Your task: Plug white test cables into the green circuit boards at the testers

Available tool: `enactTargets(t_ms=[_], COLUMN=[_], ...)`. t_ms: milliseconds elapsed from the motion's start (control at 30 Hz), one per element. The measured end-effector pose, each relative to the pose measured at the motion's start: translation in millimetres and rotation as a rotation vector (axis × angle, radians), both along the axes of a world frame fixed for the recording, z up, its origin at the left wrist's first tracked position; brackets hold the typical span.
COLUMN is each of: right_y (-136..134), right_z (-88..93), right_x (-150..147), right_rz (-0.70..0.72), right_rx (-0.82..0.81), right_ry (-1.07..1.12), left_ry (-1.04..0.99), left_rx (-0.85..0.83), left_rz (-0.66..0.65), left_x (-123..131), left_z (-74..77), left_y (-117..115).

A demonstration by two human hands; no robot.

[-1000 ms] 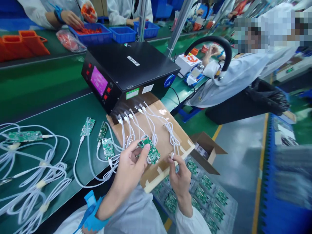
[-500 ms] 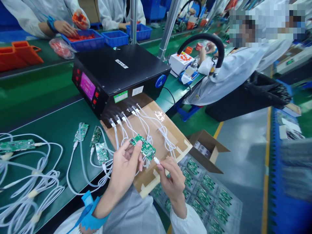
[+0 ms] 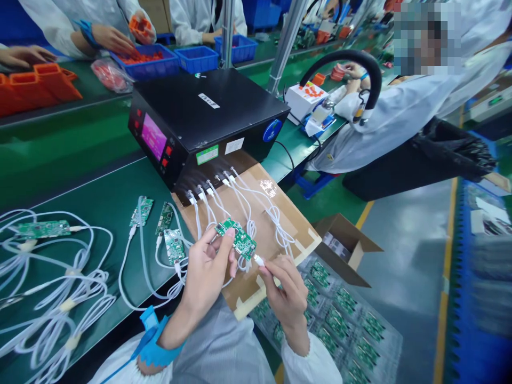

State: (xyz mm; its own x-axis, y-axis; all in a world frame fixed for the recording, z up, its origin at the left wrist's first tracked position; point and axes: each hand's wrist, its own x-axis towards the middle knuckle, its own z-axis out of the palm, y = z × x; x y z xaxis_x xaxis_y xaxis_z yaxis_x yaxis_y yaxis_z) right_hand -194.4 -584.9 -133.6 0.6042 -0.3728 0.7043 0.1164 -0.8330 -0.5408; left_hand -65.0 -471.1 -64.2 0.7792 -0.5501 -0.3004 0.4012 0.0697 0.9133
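My left hand (image 3: 210,266) pinches a green circuit board (image 3: 236,238) between thumb and fingers, over a brown cardboard sheet. In my right hand (image 3: 286,293) is a white cable plug (image 3: 259,261), held by thumb and forefinger at the board's lower right end. The plug's tip touches or nearly touches the board's edge; I cannot tell whether it sits in the socket. Left of my hands, another circuit board (image 3: 174,247) with a white cable attached lies on the green table. Behind stands a black test box (image 3: 208,109) with a lit pink screen and several white cables in its front.
Tangled white cables (image 3: 68,304) and more boards cover the left of the table. Trays of boards (image 3: 336,320) lie below on the right, beside an open carton (image 3: 344,245). Co-workers sit across the line near blue bins (image 3: 196,60); another person sits at the right.
The whole scene has shifted slightly right in view as the camera turned. My hands keep nearly the same hold on the board and plug. Another person's hand has appeared at the upper left.
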Motion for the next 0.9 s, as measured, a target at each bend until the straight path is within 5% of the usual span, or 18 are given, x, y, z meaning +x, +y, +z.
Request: enactTargets(t_ms=[900], right_y=[5.8], right_z=[-0.7], right_x=[0.4], right_rz=[-0.033], right_rx=[0.018], right_ry=[-0.027], left_ry=[0.113], left_rx=[-0.066], left_rz=[0.005], left_x=[-2.2], left_z=[-5.0], left_y=[1.2])
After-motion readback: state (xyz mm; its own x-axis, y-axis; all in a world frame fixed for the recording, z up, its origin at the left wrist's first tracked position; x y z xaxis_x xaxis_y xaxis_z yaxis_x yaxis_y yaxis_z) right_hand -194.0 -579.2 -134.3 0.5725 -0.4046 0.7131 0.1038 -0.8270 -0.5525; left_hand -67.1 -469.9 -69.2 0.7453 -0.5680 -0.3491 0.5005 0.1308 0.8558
